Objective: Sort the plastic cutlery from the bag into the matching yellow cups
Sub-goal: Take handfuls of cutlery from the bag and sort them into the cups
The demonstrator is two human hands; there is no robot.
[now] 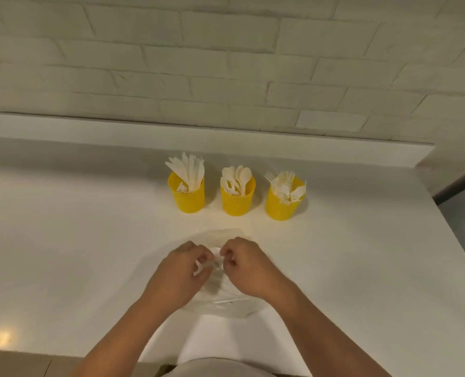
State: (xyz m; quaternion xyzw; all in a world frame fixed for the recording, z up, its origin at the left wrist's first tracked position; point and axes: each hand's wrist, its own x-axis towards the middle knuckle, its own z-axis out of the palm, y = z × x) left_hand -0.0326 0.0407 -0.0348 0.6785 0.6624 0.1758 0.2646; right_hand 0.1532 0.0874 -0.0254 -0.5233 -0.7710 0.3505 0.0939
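Three yellow cups stand in a row on the white counter: the left cup (187, 195) holds white plastic knives, the middle cup (237, 198) holds spoons, the right cup (281, 204) holds forks. Nearer to me lies a clear plastic bag (220, 300) with white cutlery inside. My left hand (179, 270) and my right hand (249, 263) are both over the bag, fingers curled, pinching its film between them at the top. A white piece shows under the left fingers; which kind of cutlery it is cannot be told.
The white counter (76, 240) runs to a raised ledge and a white brick wall (225, 63) behind the cups. The counter's right edge (443, 219) drops off beyond the fork cup. Its front edge lies just below my forearms.
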